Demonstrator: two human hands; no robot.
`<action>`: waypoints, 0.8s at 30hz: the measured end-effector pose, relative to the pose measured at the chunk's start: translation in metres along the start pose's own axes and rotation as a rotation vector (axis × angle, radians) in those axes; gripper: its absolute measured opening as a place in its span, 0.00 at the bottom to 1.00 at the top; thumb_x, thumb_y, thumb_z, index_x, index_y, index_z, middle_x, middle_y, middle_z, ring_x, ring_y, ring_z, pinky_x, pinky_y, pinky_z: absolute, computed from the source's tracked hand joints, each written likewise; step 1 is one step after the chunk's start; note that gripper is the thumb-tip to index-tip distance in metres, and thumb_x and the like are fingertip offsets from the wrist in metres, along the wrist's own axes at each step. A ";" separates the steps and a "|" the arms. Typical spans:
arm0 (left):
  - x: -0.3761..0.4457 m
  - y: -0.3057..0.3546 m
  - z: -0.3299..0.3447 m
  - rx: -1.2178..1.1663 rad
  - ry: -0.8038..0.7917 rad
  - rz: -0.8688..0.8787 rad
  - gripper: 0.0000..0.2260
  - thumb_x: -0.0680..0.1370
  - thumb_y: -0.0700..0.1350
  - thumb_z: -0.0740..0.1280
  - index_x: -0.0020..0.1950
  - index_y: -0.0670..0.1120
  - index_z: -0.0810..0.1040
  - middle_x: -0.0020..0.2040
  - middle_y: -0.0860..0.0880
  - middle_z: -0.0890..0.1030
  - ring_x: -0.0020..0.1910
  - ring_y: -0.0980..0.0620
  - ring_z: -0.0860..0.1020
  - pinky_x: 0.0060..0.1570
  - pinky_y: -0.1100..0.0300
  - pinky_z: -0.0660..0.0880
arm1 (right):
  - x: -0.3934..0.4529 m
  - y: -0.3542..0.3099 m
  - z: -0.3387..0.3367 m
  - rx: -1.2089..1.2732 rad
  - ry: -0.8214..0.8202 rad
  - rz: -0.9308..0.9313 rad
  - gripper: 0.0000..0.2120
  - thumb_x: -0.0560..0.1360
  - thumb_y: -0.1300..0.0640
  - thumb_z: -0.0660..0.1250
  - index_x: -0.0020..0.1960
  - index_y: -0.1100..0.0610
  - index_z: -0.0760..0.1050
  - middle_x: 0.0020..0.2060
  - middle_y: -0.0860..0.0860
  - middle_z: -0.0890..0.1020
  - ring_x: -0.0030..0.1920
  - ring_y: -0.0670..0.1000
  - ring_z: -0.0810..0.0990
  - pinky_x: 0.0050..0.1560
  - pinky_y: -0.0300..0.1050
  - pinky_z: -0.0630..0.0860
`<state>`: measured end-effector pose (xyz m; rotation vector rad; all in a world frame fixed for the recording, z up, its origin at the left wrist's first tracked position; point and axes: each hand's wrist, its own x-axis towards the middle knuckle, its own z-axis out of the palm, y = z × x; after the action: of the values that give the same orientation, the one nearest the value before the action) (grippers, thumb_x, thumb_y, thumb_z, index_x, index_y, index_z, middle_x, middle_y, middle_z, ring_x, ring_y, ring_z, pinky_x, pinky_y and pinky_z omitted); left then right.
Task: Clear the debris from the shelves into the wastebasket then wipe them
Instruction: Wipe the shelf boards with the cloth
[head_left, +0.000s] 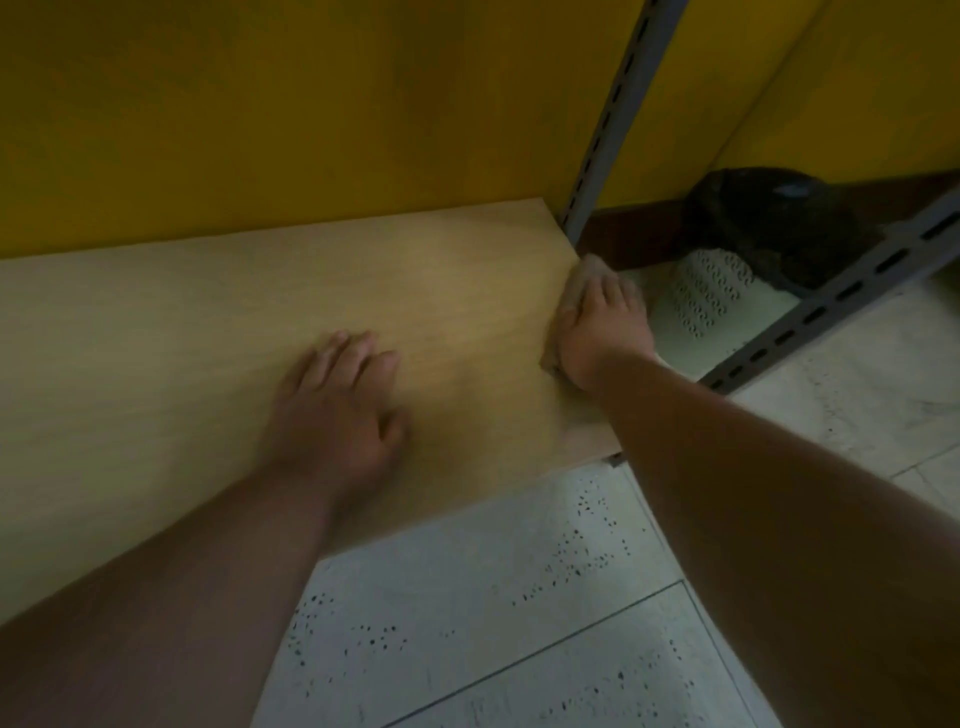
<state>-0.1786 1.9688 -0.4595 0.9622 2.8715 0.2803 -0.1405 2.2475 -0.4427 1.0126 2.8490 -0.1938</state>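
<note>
Shelf (234, 322): wooden board, left and centre of frame.
Cloth (576, 291): right shelf edge, pressed under right hand (597, 332), fingers flat.
Left hand (337, 410): spread on shelf.
Upright (613, 124): slotted grey metal.
Writing: none readable.

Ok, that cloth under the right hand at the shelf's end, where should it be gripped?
Grip the cloth at its bunched edge past the fingertips, coming from above. It lies flat on the shelf under the right hand, at the right edge, so only the top is free.
</note>
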 end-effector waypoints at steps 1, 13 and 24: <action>-0.001 0.001 -0.001 0.000 0.011 -0.004 0.30 0.76 0.60 0.49 0.77 0.52 0.62 0.80 0.49 0.58 0.79 0.48 0.52 0.75 0.49 0.49 | -0.010 0.005 0.001 0.014 -0.004 0.064 0.31 0.82 0.45 0.42 0.80 0.59 0.44 0.79 0.56 0.48 0.78 0.56 0.45 0.77 0.53 0.44; -0.006 0.008 0.001 -0.044 0.082 -0.034 0.26 0.77 0.55 0.55 0.72 0.47 0.71 0.76 0.45 0.67 0.77 0.44 0.60 0.75 0.45 0.55 | -0.129 0.012 0.022 0.166 0.159 0.171 0.27 0.81 0.59 0.53 0.79 0.59 0.51 0.79 0.53 0.53 0.79 0.53 0.47 0.77 0.47 0.42; -0.088 0.019 -0.023 -0.913 0.245 -0.466 0.09 0.80 0.42 0.65 0.52 0.52 0.83 0.52 0.57 0.83 0.47 0.60 0.79 0.42 0.70 0.70 | -0.191 -0.056 0.030 0.379 0.248 -0.044 0.19 0.83 0.55 0.53 0.70 0.59 0.71 0.71 0.53 0.72 0.74 0.52 0.63 0.75 0.43 0.52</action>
<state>-0.1007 1.9268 -0.4302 0.0917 2.5290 1.5341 -0.0271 2.0816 -0.4399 1.1036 3.1348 -0.6800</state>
